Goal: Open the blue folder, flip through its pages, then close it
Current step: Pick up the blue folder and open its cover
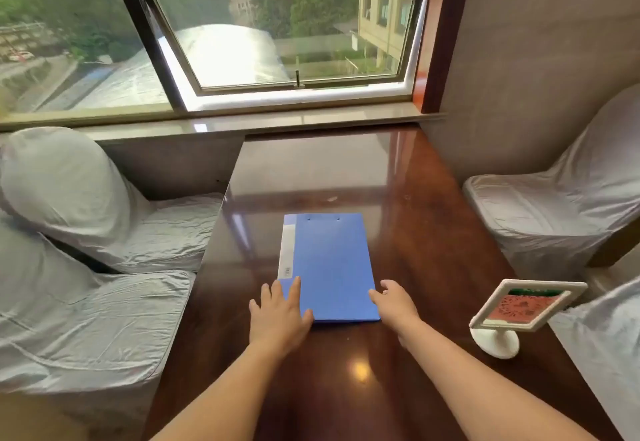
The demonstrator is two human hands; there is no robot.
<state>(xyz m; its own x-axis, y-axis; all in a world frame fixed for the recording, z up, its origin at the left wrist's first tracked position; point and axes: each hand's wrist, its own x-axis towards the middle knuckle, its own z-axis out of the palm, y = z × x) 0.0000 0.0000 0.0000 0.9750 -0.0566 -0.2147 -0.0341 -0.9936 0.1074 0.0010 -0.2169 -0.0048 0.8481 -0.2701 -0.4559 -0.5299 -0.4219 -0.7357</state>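
Blue folder (330, 267) lies closed, mid-counter (433, 232), spine left. I have my left hand (278, 312) spread flat on its near-left corner to pin it; my right hand (394, 300), fingers loosely open, touches the free right edge, seemingly to lift the cover.

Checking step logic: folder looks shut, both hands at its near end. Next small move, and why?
Probably lift the cover's right edge with the right hand and swing it leftward. The blue folder lies closed and flat on the table, its spine label on the left, so it likely opens from the right. The left hand rests flat on the near left corner, steadying it.
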